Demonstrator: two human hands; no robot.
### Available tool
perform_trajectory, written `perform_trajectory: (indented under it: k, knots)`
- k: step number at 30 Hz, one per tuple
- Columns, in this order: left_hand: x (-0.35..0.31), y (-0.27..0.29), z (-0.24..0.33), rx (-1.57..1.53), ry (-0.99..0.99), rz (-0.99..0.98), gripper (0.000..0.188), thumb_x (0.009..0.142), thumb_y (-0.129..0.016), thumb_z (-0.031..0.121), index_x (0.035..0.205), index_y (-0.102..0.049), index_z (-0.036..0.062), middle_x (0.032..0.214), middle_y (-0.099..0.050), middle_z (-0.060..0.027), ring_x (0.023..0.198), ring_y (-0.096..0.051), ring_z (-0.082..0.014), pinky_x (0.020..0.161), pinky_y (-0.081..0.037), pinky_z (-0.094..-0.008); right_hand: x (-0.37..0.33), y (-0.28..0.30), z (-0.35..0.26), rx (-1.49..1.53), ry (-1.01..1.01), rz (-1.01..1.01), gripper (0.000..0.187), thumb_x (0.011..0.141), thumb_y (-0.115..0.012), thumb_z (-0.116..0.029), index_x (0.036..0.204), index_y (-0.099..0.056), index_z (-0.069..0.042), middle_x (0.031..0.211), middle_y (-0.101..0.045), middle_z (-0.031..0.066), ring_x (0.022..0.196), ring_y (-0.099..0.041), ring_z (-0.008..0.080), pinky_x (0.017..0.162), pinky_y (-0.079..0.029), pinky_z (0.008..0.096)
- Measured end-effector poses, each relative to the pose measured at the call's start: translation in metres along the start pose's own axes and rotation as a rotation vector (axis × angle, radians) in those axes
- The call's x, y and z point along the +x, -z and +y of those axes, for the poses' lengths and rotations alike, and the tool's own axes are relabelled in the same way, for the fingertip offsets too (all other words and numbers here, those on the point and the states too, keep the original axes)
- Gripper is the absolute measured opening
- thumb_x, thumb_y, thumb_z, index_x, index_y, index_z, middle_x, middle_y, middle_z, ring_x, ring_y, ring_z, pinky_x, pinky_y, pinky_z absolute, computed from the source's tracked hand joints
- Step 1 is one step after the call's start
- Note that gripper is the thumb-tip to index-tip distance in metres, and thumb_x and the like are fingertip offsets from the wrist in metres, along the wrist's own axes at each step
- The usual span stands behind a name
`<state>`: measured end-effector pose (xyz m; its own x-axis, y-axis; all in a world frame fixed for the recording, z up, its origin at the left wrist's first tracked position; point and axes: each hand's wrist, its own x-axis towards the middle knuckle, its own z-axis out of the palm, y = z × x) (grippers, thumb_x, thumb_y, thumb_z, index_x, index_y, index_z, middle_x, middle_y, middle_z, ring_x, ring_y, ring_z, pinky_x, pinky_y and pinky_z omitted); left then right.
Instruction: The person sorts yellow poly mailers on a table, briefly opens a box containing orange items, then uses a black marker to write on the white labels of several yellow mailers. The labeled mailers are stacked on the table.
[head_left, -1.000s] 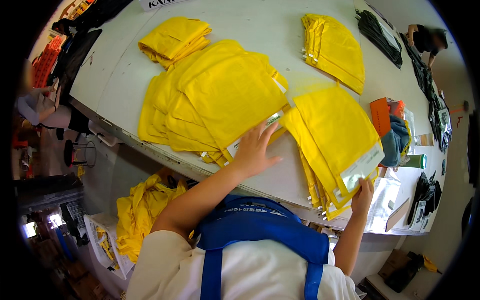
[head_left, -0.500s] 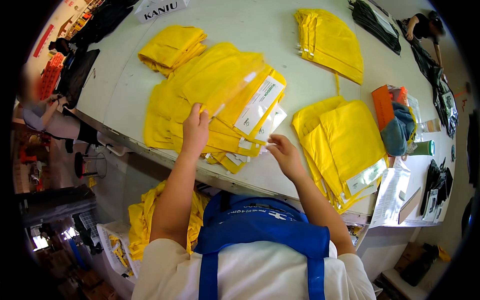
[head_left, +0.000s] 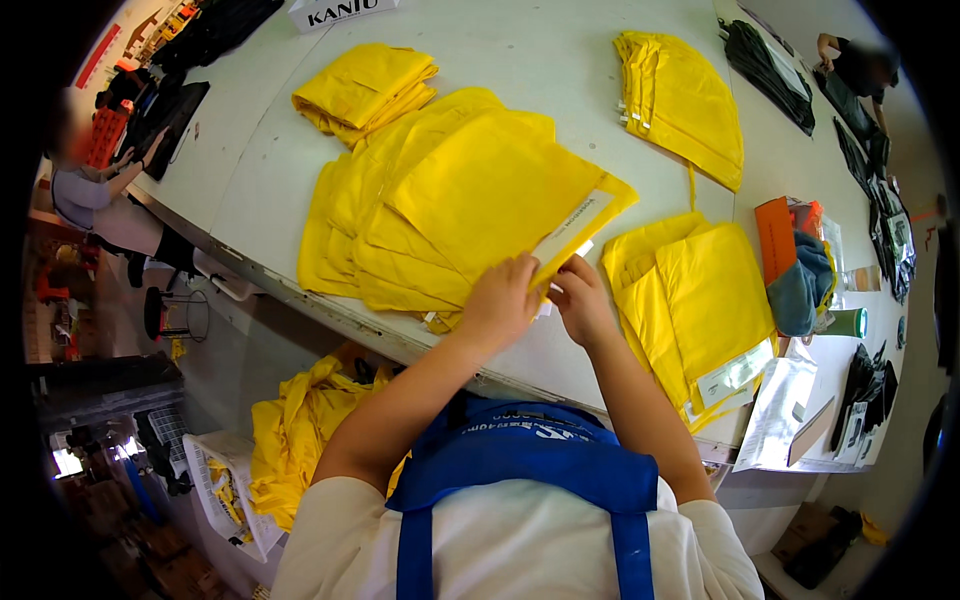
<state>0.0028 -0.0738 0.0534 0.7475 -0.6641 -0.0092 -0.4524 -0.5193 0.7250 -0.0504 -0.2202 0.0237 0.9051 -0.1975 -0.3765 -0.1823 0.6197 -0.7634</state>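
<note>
Nearest, a blue apron [head_left: 525, 470] fronts the tabletop [head_left: 530, 50]. The left hand [head_left: 503, 305] has its grip closed on the near edge of the top yellow piece [head_left: 490, 190], which lies over a fanned yellow stack [head_left: 335, 235]; a pale label [head_left: 575, 222] runs along its right margin. The right hand [head_left: 584, 300] bends its fingers at that piece's near corner; I cannot tell whether this grip is closed. To the right lies a second yellow stack [head_left: 705, 295], near an orange box [head_left: 773, 240]. Farther off lie a folded yellow bundle [head_left: 365, 85] and a curved yellow stack [head_left: 695, 110].
</note>
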Motion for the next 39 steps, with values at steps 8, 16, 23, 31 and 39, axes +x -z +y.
perform_trajectory:
  k: [8,16,23,31,39]
  knots:
    - [-0.025,-0.030,0.000,0.099,-0.320,0.004,0.052,0.084,-0.062,0.028,0.128,-0.045,0.0047,0.137,-0.040,-0.0201,0.125,-0.039,-0.0380,0.105,-0.028,-0.0507,-0.014,0.066,-0.020,-0.300,0.092,0.390,0.027,0.087,-0.059,-0.008,0.113,-0.054,-0.002,0.100,-0.064,0.0093,0.085,-0.062,0.0181,0.070,-0.052,0.0296]
    - [-0.021,-0.003,-0.050,0.459,0.119,0.092,0.076,0.077,-0.069,0.029,0.139,-0.030,0.0095,0.142,-0.031,-0.0203,0.130,-0.028,-0.0403,0.107,-0.022,-0.0508,-0.170,0.222,-0.072,-0.170,0.322,0.727,0.034,0.090,-0.054,-0.003,0.124,-0.048,0.001,0.117,-0.058,0.0098,0.105,-0.055,0.0184,0.089,-0.046,0.0298]
    - [0.001,0.001,-0.046,0.507,-0.083,0.075,0.046,0.080,-0.067,0.025,0.121,-0.054,0.0101,0.124,-0.053,-0.0111,0.116,-0.047,-0.0315,0.095,-0.038,-0.0444,-0.155,0.197,-0.061,-1.745,0.568,1.165,0.061,0.078,-0.072,-0.014,0.129,-0.041,0.003,0.125,-0.048,0.0211,0.116,-0.045,0.0366,0.099,-0.037,0.0441]
    - [0.012,0.046,-0.071,0.211,0.004,0.375,0.017,0.088,-0.058,0.020,0.079,-0.054,0.0051,0.077,-0.059,-0.0143,0.074,-0.057,-0.0333,0.062,-0.046,-0.0412,-0.028,0.005,0.021,-0.437,-0.085,-0.009,0.049,0.086,-0.064,-0.013,0.126,-0.042,0.006,0.114,-0.054,0.0153,0.100,-0.057,0.0215,0.086,-0.047,0.0299]
    - [-0.047,0.035,-0.067,0.238,-0.193,0.330,0.015,0.082,-0.065,0.012,0.091,-0.060,0.0013,0.089,-0.063,-0.0156,0.084,-0.061,-0.0340,0.074,-0.050,-0.0387,-0.002,0.007,0.052,-0.788,0.022,0.286,0.034,0.082,-0.064,-0.009,0.110,-0.051,0.006,0.090,-0.060,0.0120,0.074,-0.058,0.0166,0.068,-0.048,0.0268]
